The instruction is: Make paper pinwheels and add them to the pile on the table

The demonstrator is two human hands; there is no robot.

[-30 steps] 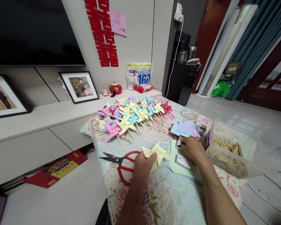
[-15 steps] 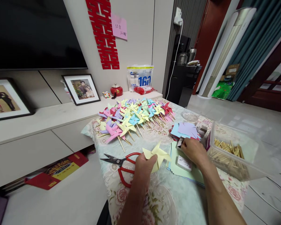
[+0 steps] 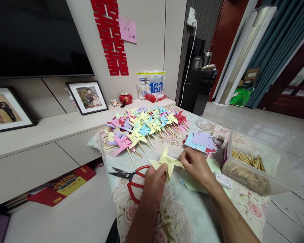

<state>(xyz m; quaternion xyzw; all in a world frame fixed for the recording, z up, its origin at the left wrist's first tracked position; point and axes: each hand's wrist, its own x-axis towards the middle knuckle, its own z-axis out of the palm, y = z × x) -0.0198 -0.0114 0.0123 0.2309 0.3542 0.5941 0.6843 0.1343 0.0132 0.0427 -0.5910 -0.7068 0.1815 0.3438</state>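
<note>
L hand (image 3: 155,179) is pinching the yellow paper pinwheel (image 3: 166,161) from below, fingers closed on its lower-left blades, holding it just above the table (image 3: 205,219) w/ floral cloth. R hand (image 3: 196,164) is touching the pinwheel's right blade tip, thumb & forefinger closed on it; can't tell if sth small is sitting between them. Pinwheel is hanging over the table's middle, btw the red-handled scissors (image 3: 131,180) on its left & a stack of pale green paper sheets (image 3: 190,182) on its right. Scissors are lying flat, blades pointing left. Farther back a big pile of finished pinwheels (image 3: 144,126) on sticks is covering the table's far end. Near R hand a stack of cut blue/purple squares (image 3: 201,140) is sitting, & beyond it a clear plastic box of wooden sticks (image 3: 247,165). A small white card (image 3: 224,180) is lying by the forearm.
</note>
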